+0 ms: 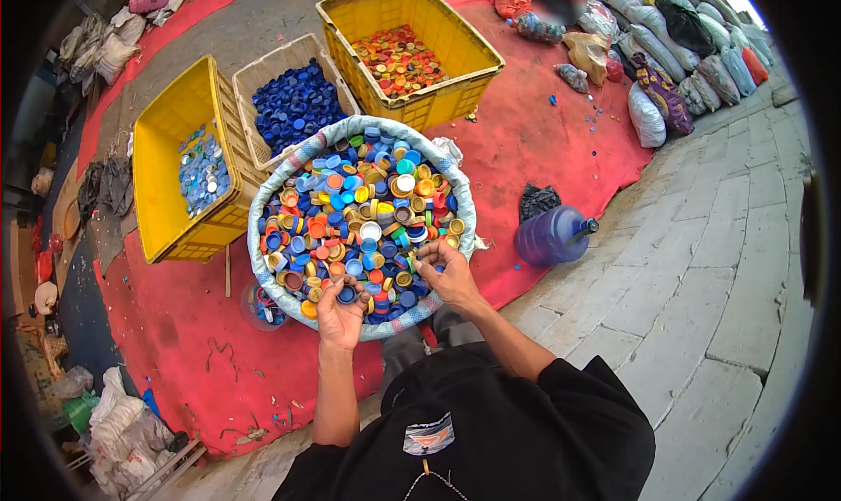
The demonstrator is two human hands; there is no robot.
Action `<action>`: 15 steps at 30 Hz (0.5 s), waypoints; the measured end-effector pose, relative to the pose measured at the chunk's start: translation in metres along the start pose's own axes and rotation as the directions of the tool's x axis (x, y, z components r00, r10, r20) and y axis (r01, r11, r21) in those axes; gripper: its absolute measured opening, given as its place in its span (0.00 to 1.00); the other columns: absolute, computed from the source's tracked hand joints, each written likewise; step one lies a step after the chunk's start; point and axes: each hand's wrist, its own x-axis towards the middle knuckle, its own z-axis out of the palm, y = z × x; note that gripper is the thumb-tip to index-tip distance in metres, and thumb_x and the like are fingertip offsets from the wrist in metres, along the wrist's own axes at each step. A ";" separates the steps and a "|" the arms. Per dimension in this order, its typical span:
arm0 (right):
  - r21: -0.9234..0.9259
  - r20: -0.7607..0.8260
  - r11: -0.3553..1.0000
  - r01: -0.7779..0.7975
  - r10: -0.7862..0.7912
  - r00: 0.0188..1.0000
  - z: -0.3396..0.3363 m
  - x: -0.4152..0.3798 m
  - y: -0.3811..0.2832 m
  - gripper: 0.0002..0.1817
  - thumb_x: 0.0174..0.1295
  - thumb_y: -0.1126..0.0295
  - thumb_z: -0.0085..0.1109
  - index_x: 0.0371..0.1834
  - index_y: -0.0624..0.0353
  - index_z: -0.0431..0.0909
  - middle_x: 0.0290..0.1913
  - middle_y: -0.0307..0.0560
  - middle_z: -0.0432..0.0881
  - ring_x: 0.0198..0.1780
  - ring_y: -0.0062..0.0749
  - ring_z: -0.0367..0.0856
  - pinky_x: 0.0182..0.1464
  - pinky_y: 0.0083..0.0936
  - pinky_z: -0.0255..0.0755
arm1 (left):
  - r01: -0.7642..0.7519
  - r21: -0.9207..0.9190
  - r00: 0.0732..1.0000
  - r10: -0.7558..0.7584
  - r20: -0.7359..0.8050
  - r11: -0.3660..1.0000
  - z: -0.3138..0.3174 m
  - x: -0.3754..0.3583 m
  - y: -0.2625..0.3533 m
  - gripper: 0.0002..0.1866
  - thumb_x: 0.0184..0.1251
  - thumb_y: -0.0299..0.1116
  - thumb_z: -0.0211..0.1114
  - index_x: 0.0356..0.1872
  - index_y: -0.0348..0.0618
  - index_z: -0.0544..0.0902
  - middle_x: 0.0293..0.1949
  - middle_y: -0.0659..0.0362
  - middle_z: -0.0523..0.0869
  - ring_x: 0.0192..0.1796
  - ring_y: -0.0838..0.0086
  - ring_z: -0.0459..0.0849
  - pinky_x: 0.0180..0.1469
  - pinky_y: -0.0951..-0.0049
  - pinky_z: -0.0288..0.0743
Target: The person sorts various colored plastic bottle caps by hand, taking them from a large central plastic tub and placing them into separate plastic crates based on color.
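A round basin with a wrapped pale-blue rim (259, 205) stands in front of me, heaped with mixed bottle caps (371, 230) in blue, orange, yellow, white and green. Over its near left part, my left hand (340, 315) is closed around a dark blue bottle cap (348, 295). My right hand (448, 276) hovers at the near right side of the heap. Its thumb and fingers are bent together in a pinch, and whatever lies between them is too small to make out.
Beyond the basin stand a yellow crate (163, 172) of pale blue caps, a whitish crate (248, 82) of dark blue caps and another yellow crate (455, 85) of orange caps. A blue water jug (552, 236) lies at right. Full sacks (646, 116) line the wall.
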 end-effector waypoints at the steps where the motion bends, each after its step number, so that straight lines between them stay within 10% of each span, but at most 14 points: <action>1: -0.066 0.000 0.998 0.025 -0.025 1.000 -0.001 0.000 -0.001 0.12 0.58 0.72 0.65 0.42 0.65 0.77 0.30 0.41 0.82 0.31 0.24 0.78 0.37 0.23 0.74 | -0.011 -0.028 1.000 0.011 -0.013 1.000 -0.003 -0.003 -0.001 0.06 0.67 0.31 0.60 0.41 0.42 0.77 0.35 0.60 0.80 0.40 0.70 0.80 0.42 0.68 0.78; 15: -0.584 0.181 0.744 0.324 -0.269 0.946 -0.011 -0.035 0.004 0.16 0.53 0.73 0.67 0.45 0.63 0.77 0.39 0.53 0.84 0.40 0.47 0.85 0.42 0.37 0.78 | -0.180 0.248 0.974 0.208 -0.093 0.952 -0.007 -0.043 -0.033 0.04 0.69 0.29 0.63 0.41 0.43 0.79 0.32 0.63 0.80 0.31 0.82 0.78 0.33 0.78 0.76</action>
